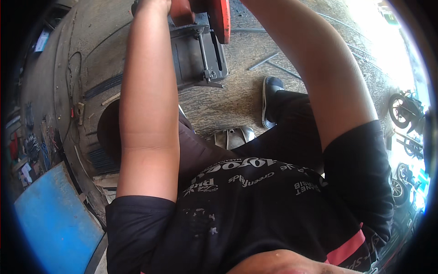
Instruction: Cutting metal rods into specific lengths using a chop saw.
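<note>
Both my arms reach forward to the top edge of the view. My left hand (156, 4) is mostly cut off there, beside the red housing (182, 13) of what looks like a cut-off saw; its fingers are hidden. The saw's red disc-shaped guard (221, 22) stands upright between my arms. Beneath it, a dark metal base (188, 57) with a clamp screw (203, 51) rests on the floor. My right forearm (292, 27) runs past the upper edge, so its hand is out of sight.
Thin metal bars (264, 61) lie right of the saw, near my shoe (270, 102). Dark rods (104, 86) and a cable (71, 75) lie on the left. A blue panel (59, 219) fills the lower left; motorcycles (404, 112) stand far right.
</note>
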The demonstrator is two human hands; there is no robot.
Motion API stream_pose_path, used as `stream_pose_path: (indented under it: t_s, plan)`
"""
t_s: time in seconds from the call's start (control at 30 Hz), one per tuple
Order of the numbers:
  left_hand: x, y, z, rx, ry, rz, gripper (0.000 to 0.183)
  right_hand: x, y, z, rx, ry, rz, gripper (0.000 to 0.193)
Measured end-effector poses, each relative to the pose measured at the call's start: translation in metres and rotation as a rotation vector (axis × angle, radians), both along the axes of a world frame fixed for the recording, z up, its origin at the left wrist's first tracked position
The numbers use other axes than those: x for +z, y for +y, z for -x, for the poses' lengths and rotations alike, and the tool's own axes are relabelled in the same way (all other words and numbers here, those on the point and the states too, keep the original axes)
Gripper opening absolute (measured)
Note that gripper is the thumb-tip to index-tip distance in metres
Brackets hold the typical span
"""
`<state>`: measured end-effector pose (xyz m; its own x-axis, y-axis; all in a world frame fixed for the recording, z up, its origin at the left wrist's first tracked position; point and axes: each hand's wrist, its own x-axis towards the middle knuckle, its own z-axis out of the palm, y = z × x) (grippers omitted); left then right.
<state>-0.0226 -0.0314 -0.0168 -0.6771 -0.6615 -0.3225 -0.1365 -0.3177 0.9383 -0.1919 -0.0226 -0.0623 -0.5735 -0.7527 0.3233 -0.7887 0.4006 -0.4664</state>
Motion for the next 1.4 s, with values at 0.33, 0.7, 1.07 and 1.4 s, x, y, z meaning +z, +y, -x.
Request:
stream_pose_path:
  t_s: [0.33,0.7,1.07,1.4]
  plan:
    - [-0.011,-0.007,0.002,-0.025,0.059,-0.018,0.025,0.009,0.009,-0.006,0.004,-0.052,-0.032,0.037]
    - [-0.009,0.000,-0.001,0.015,0.009,0.013,0.026,0.003,0.009,-0.005,0.027,0.041,0.003,0.037]
    - [0.000,0.018,-0.007,0.250,-0.107,0.115,0.040,0.010,0.035,-0.017,0.049,-0.083,0.009,0.038]
    - [0.011,-0.008,0.015,0.310,-0.274,0.389,0.070,0.008,0.073,-0.033,0.162,0.299,0.238,0.041]
